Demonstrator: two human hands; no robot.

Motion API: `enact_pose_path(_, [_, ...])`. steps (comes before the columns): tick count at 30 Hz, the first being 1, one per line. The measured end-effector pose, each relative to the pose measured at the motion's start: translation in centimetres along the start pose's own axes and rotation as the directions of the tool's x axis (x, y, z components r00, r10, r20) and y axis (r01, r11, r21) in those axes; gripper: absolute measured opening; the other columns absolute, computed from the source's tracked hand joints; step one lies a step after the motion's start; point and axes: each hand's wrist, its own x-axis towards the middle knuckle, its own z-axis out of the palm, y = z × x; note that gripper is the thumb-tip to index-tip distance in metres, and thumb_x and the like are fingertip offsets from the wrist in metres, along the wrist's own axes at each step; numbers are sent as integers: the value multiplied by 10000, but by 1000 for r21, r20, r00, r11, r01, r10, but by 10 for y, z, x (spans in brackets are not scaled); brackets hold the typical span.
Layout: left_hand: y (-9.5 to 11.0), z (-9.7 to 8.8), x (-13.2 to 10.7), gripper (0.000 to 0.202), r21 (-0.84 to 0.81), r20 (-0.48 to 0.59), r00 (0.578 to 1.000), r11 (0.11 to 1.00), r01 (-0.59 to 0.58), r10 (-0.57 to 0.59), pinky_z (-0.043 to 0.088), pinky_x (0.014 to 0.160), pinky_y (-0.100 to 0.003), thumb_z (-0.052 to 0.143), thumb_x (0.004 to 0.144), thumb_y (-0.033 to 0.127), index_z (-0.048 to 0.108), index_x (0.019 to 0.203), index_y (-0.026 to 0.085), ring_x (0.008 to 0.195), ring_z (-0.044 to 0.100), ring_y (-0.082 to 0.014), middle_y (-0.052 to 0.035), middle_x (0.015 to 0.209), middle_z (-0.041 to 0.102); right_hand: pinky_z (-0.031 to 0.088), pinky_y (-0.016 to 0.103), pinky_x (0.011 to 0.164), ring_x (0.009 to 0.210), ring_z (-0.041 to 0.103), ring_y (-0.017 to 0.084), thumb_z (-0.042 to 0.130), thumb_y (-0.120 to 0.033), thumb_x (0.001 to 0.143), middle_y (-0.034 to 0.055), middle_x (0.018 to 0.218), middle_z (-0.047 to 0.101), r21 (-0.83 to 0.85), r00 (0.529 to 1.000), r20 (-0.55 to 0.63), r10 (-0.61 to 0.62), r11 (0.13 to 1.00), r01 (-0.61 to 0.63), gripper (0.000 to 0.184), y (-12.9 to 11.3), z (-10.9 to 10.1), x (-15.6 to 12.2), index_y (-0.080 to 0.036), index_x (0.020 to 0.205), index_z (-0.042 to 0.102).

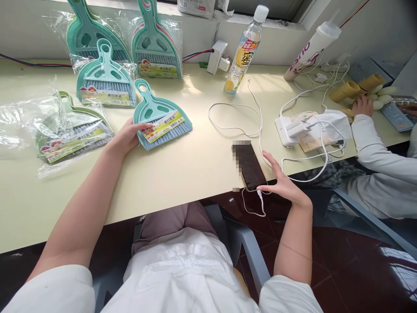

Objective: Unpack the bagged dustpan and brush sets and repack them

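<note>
My left hand [128, 135] grips the left edge of a teal dustpan and brush set [163, 113], with the fingers over its yellow-green label. The set lies on the table without a bag. My right hand [282, 180] is at the table's front edge with thumb and fingers spread. Its thumb is by the lower end of a dark phone [249, 165], where a white charging cable [259, 195] plugs in; whether it touches the phone I cannot tell. Left of my left hand lies a bagged green dustpan set [74, 132]. Behind it is a bagged teal set [106, 78].
More bagged dustpan sets [155, 48] lean on the back wall. A drink bottle [243, 52] and a tall cup [311, 50] stand at the back. White cables run around a power strip [286, 132]. On the right, another person's hand [362, 106] is near yellow tubes [345, 90].
</note>
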Motion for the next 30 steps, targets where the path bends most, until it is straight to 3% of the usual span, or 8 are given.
enact_pose_path(4, [1,1,-1,334,64,0,1000,998,-2,2,583,798,-352,624,754,135,607,1087,115,1184,599,-312,-97,955,744,194,562,1206,1507,117,303,799,-486,687,0,1623,197,-20,999,-30,29,999,-30,973,13,3,12,-418,1495,262])
enact_pose_path(7, [4,3,-3,410,104,-25,1000,995,-1,4,609,839,-383,714,666,143,614,1064,146,1085,663,-322,-103,977,739,188,574,1202,1496,181,293,729,-499,758,32,1586,293,-14,980,-199,20,1000,-23,787,21,10,26,-384,1449,370])
enact_pose_path(9, [5,5,-5,444,111,-39,999,994,1,3,614,847,-419,730,627,150,608,1053,165,1022,689,-331,-105,985,734,205,576,1192,1476,240,279,653,-502,823,54,1549,360,6,939,-345,11,1000,-10,655,20,16,34,-355,1417,420])
enact_pose_path(13, [5,4,-5,476,65,-21,1000,998,-2,4,607,847,-449,708,602,117,586,1061,153,946,709,-327,-124,988,724,288,561,1156,1418,359,256,582,-485,870,58,1491,445,60,891,-453,-42,995,78,527,-3,27,43,-329,1363,477])
enact_pose_path(19, [-1,-1,-3,498,-27,23,999,999,-45,45,606,830,-444,705,606,97,571,1084,138,911,714,-298,-128,1003,721,310,496,1161,1363,433,243,573,-437,887,33,1401,539,188,893,-442,-79,966,178,373,-55,46,53,-332,1244,589])
enact_pose_path(24, [-5,-4,-4,530,-82,29,993,990,-116,119,606,813,-428,733,586,113,571,1089,147,911,711,-302,-109,995,727,383,483,1132,1300,498,249,620,-465,852,-25,1375,554,525,961,-269,-70,826,207,398,-112,109,95,-360,1232,560])
enact_pose_path(27, [-4,-8,-5,530,-135,-24,991,981,-136,134,609,801,-433,753,590,144,579,1091,162,918,708,-308,-100,998,730,412,463,1124,1328,477,241,692,-530,769,-7,1492,436,771,972,-210,106,629,98,659,-153,164,140,-336,1340,424])
enact_pose_path(30, [-3,-14,-8,511,-196,-93,981,963,-183,168,606,805,-393,741,625,162,584,1111,188,959,700,-293,-88,1026,728,398,439,1141,1272,540,198,700,-570,739,-43,1364,576,921,983,-96,154,389,29,641,-189,209,189,-321,1272,446])
